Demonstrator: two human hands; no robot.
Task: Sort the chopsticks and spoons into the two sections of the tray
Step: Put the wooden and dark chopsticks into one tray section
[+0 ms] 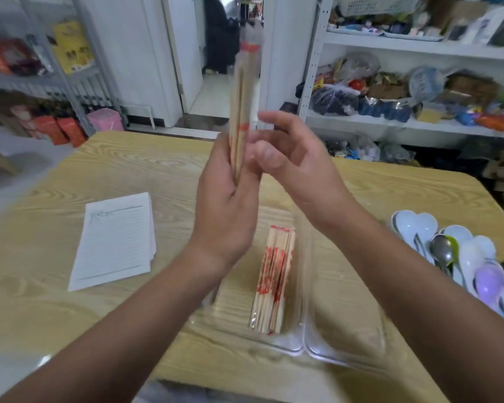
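At the near edge of the wood-grain counter [70, 315], a clear two-section tray [303, 350] is sitting between the person's forearms. A stack of wrapped chopsticks [274, 280], printed in red, is lying lengthwise in its left section. To the right of the tray and apart from it, a row of spoons [463, 257] in pale blue, purple, green and bare metal is lying on the counter, so the spoon half of the sorting looks not yet begun. To the left, lined sheets of paper [114, 239] are lying flat.

Above the tray, a second bundle of chopsticks [240, 112] is standing upright in the air. It is being held only at its lower end and the wrappers look slick, so pairs could fan out and slide free, dropping onto the counter or into the wrong section. A tilt on the way down would make this likelier.

The left hand [227, 199] is holding that bundle, its grip curled round the bottom of the sticks. The right hand [291, 164] is hovering just beside it, its grip loosely spread, fingers curved and holding nothing. Motion blur is hiding whether its fingertips are touching the wrappers.

Farther back, cluttered shelves [419, 53] are lining the right wall, beside an open doorway [216, 68].
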